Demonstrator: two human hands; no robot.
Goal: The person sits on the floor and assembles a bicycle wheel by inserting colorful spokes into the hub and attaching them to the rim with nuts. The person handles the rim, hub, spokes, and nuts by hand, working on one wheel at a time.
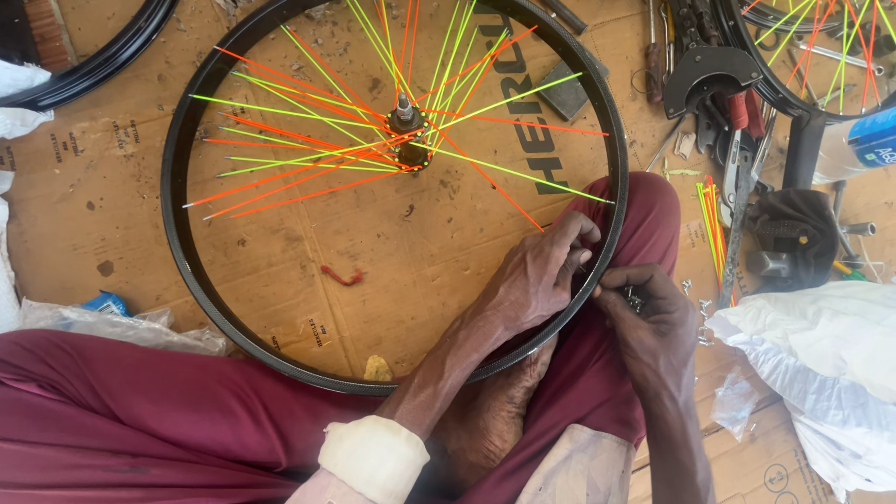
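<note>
Wheel rim (187,140): a black bicycle hoop lying flat on cardboard, its near arc resting across the seated person's lap; it looks light but stiff, and smooth enough to slip in a loose grasp; I judge it best held at the rim wall between two spokes, never by the spokes themselves.
Spokes (308,154): thin orange and yellow-green rods fanning from the hub (409,138); several outer ends hang short of the rim, unfastened; they look springy and easy to bend.
Left hand (537,280): inside the hoop at its right lower arc, fingers curled and pressed against the rim's inner face; it seems to pinch a spoke end, though the fingertips hide exactly what.
Right hand (649,322): just outside the rim, opposite the left hand, thumb and fingers nipped on a small metal piece, too small to name surely.
Loose spokes (714,224): a small coloured bundle lying just right of the knee.
Tools (737,140): pliers, drivers and metal parts scattered near a second spoked wheel (821,56) at top right.
Surface: flattened brown cardboard (84,177), creased and stained; a firm, level bed.
Room: white plastic sheeting (821,355) at right; another black rim (103,56) at top left; working space close and crowded.
</note>
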